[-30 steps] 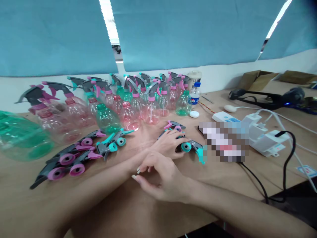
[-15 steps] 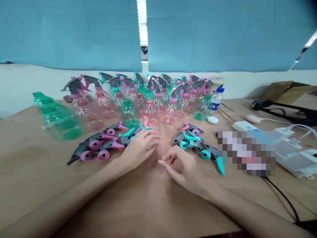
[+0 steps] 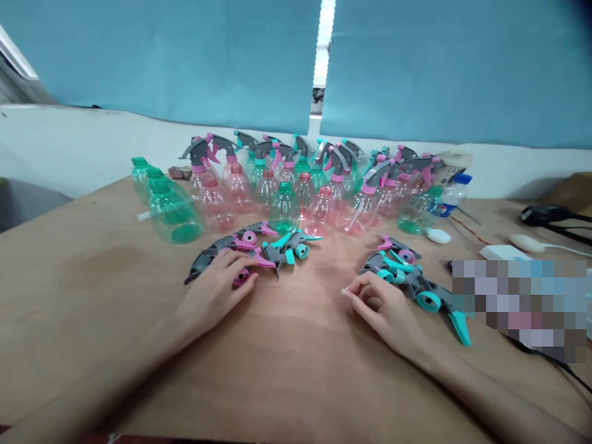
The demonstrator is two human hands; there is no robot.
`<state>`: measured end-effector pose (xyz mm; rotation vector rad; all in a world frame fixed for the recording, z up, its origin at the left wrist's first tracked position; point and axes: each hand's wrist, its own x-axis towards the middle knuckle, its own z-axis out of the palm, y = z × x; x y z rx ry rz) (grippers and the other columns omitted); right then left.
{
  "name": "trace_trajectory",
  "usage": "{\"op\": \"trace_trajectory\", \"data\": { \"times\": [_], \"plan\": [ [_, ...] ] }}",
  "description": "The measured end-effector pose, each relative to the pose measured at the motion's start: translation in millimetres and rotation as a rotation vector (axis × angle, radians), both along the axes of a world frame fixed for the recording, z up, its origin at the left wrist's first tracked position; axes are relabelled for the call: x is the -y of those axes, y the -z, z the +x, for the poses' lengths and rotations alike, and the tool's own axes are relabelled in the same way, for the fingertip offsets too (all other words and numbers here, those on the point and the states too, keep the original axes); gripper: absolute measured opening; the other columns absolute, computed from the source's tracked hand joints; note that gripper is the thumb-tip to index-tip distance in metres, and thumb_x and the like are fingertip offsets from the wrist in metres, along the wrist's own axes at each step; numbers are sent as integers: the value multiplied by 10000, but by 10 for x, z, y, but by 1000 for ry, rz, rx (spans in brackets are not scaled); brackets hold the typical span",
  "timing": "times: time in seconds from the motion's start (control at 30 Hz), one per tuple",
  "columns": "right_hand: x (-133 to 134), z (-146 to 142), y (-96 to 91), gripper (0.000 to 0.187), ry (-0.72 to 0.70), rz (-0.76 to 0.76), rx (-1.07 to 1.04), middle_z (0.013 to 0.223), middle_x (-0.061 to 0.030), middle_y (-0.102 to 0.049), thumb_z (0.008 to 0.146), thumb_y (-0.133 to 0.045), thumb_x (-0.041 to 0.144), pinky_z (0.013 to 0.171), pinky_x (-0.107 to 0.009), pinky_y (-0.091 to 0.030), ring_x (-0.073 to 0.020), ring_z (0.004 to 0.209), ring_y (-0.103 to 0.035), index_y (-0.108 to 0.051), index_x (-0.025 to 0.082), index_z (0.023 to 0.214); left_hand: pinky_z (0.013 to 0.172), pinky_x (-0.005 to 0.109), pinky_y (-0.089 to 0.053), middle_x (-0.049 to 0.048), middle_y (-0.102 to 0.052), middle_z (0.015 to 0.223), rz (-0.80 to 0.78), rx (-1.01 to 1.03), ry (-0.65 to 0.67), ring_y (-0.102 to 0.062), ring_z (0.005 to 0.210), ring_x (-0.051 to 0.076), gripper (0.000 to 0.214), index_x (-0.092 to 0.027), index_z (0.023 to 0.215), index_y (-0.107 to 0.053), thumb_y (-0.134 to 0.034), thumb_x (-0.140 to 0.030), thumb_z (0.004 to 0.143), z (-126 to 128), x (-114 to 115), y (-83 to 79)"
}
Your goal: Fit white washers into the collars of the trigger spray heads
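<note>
My left hand (image 3: 221,288) lies over the pink-and-grey spray heads (image 3: 217,250) left of centre, fingers stretched and thumb apart. One pink collar (image 3: 241,277) shows between thumb and fingers; whether I touch it, I cannot tell. Close by on the right of that group are teal-and-grey spray heads (image 3: 283,248). My right hand (image 3: 386,311) rests near the table, thumb and index fingertip pinched together. A pale spot shows at the pinch, too small to tell from a nail. Just beyond it lies another group of spray heads (image 3: 393,271), mostly teal, one pink.
Behind stand several uncapped bottles, such as a green one (image 3: 283,209) and a pink one (image 3: 320,213), before rows of bottles with spray heads (image 3: 340,176). Green bottles (image 3: 176,213) stand at left. A Pepsi bottle (image 3: 453,196), white disc (image 3: 438,236) and cables are at right.
My left hand has moved left, from the teal spray heads to the pink ones. The view has turned left, so everything appears shifted right. My right hand stays pinched by the right group.
</note>
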<state>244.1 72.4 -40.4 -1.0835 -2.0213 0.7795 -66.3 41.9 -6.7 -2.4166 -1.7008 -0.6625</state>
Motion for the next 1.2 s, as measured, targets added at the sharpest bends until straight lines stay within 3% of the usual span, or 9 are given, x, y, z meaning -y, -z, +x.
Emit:
{"op": "trace_trajectory", "data": {
  "times": [0.07, 0.2, 0.4, 0.6, 0.73, 0.9, 1.03, 1.2],
  "plan": [
    [-13, 5, 10, 127, 4, -8, 10, 767, -17, -577, 894, -520, 319, 524, -263, -467, -136, 609, -542, -532, 201, 847, 942, 459, -434, 103, -607, 1128, 6, -87, 5, -528, 1099, 287, 255, -192, 1100, -607, -488, -253, 882, 107, -62, 3],
    [-34, 21, 26, 133, 14, -11, 19, 799, -29, -583, 895, -520, 332, 520, -268, -467, -139, 615, -549, -533, 203, 867, 897, 483, -449, 171, -566, 1170, 12, -206, -105, -508, 1112, 330, 326, -117, 1161, -568, -511, -221, 857, 249, -135, 14],
    [-44, 27, 25, 124, 12, -6, 58, 775, -25, -585, 891, -519, 328, 524, -270, -461, -142, 607, -546, -532, 208, 864, 833, 491, -469, 169, -581, 1035, -6, -238, -184, -526, 996, 334, 290, -100, 1099, -595, -515, -236, 856, 278, 117, 11],
    [-26, 3, 9, 108, 0, 8, 86, 767, -18, -596, 885, -518, 316, 530, -268, -452, -141, 598, -545, -543, 213, 865, 877, 423, -489, 109, -556, 1137, -189, 4, 37, -525, 1032, 269, 294, -180, 1117, -565, -532, -174, 826, 570, 544, -94],
    [-12, -2, -2, 72, -6, -15, 67, 772, -10, -590, 876, -529, 281, 537, -260, -454, -136, 605, -546, -538, 210, 870, 876, 378, -497, 90, -542, 1214, -261, 68, 162, -519, 1077, 259, 403, -221, 1176, -538, -566, -133, 784, 738, 669, -147],
    [7, -7, -22, 56, -9, -12, 78, 731, -1, -580, 872, -530, 254, 523, -253, -440, -131, 588, -538, -536, 204, 848, 800, 378, -476, 39, -617, 1056, -372, -60, 172, -554, 953, 247, 339, -250, 1099, -597, -548, -74, 814, 693, 579, -87],
    [30, -22, -36, 53, -39, -1, 77, 727, -4, -589, 873, -515, 238, 517, -252, -432, -130, 586, -539, -537, 201, 842, 821, 364, -441, 42, -600, 1079, -326, -99, 187, -530, 992, 242, 306, -249, 1136, -581, -556, -118, 860, 743, 466, -52],
    [49, -37, -57, 69, -69, -18, 31, 749, -9, -586, 880, -500, 232, 539, -254, -439, -126, 600, -534, -537, 197, 834, 879, 381, -430, 79, -586, 1132, -275, -80, 374, -511, 1061, 253, 133, -190, 978, -624, -580, -138, 864, 1014, 234, -31]
  ]
}}
